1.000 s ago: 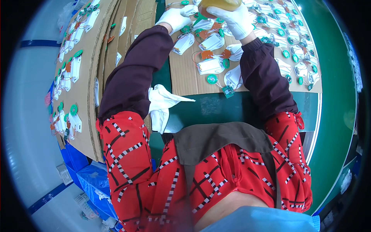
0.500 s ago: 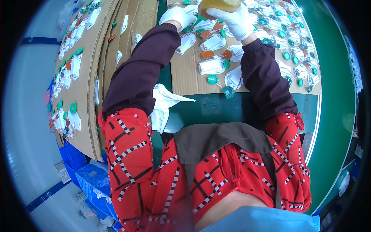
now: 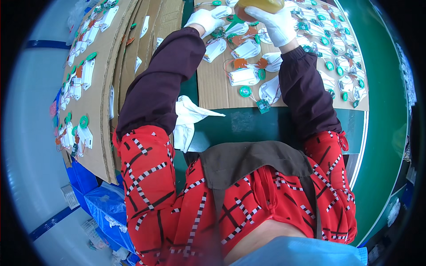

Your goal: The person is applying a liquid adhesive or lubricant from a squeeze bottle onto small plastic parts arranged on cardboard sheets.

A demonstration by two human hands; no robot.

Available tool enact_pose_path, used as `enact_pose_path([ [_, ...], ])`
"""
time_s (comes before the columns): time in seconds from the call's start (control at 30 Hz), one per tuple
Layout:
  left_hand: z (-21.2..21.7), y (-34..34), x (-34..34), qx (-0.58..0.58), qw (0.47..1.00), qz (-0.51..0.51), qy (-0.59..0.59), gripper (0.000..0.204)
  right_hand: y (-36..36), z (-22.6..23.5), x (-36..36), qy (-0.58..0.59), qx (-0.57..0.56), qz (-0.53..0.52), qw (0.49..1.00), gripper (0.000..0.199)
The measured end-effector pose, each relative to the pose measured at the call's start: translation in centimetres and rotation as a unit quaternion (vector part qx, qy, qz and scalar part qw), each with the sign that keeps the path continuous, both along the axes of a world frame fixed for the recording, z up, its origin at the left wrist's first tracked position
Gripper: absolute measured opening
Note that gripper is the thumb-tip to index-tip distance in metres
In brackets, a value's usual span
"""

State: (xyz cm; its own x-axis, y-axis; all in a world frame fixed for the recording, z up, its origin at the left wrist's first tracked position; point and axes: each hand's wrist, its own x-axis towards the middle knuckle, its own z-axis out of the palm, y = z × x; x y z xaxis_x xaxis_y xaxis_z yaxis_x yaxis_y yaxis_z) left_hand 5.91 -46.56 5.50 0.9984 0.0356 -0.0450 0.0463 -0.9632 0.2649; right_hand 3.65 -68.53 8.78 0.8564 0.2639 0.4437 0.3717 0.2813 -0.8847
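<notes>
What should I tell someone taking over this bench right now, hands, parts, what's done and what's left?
Right hand: gloved, gripping an amber bottle at the top edge of the view.
Left hand: gloved, resting on a white part beside the bottle.
Parts: white pieces with orange patches, green discs and thin wires are spread over the cardboard sheet on the green table. More lie on stacked cardboard sheets to the left. A white cloth lies by the left elbow.
Done or left: cannot tell; no piece looks visibly finished.
</notes>
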Motion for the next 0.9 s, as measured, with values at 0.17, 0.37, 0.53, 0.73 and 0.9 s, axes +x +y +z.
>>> enact_pose_path([
  [0.17, -0.1, -0.1, -0.1, -0.026, 0.999, -0.018, -0.004, 0.033, -0.2, -0.4, 0.6, 0.026, 0.012, 0.012, 1.000, 0.043],
  [0.37, 1.0, -0.2, -0.6, -0.075, 0.996, -0.038, 0.031, 0.030, 0.4, -0.1, 0.6, -0.013, 0.016, 0.001, 1.000, 0.040],
  [0.53, 1.7, -0.4, -1.2, -0.100, 0.992, -0.053, 0.047, 0.030, 0.1, -0.2, 1.7, 0.003, 0.022, 0.030, 0.999, 0.040],
  [0.73, 1.4, -0.2, -1.4, -0.145, 0.988, -0.054, 0.023, 0.033, 0.8, -0.4, 2.0, 0.023, 0.031, 0.004, 0.999, 0.043],
  [0.9, 1.2, 0.5, -1.2, -0.108, 0.991, -0.075, 0.032, 0.032, 1.6, -0.2, 1.9, 0.003, -0.021, -0.067, 0.998, 0.049],
])
